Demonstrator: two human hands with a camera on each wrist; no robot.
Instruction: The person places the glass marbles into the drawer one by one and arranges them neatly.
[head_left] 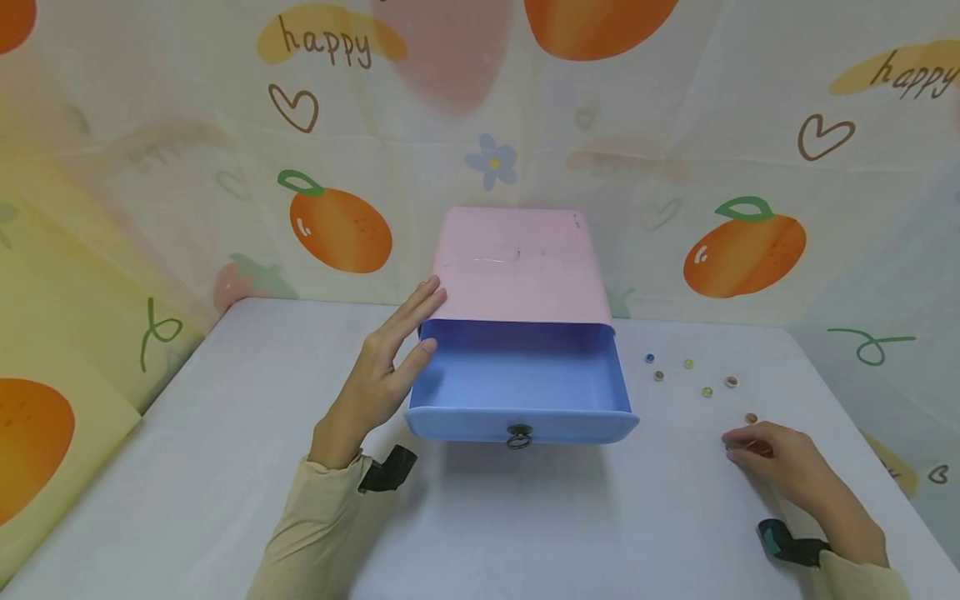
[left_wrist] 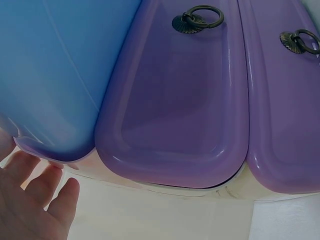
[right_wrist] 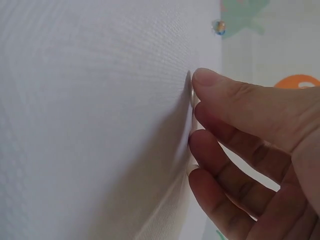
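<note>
A small drawer cabinet with a pink top (head_left: 525, 267) stands at the back of the table, its blue drawer (head_left: 525, 367) pulled out with nothing inside. My left hand (head_left: 386, 367) rests along the cabinet's left side, fingers extended and thumb by the drawer's edge. In the left wrist view its fingertips lie at the cabinet wall below the blue drawer (left_wrist: 55, 75). At the table's right, my right hand (head_left: 783, 462) is down at the surface, thumb and forefinger pinching a tiny dark bead (head_left: 728, 445), mostly hidden. A brown bead (head_left: 752, 418) lies just beyond that hand.
Several loose beads lie right of the drawer, among them a blue bead (head_left: 649, 358), a green bead (head_left: 707, 392) and a brown bead (head_left: 731, 382). Two purple drawers (left_wrist: 175, 100) with ring pulls are closed under the blue one. A fruit-print cloth (head_left: 622, 150) hangs behind.
</note>
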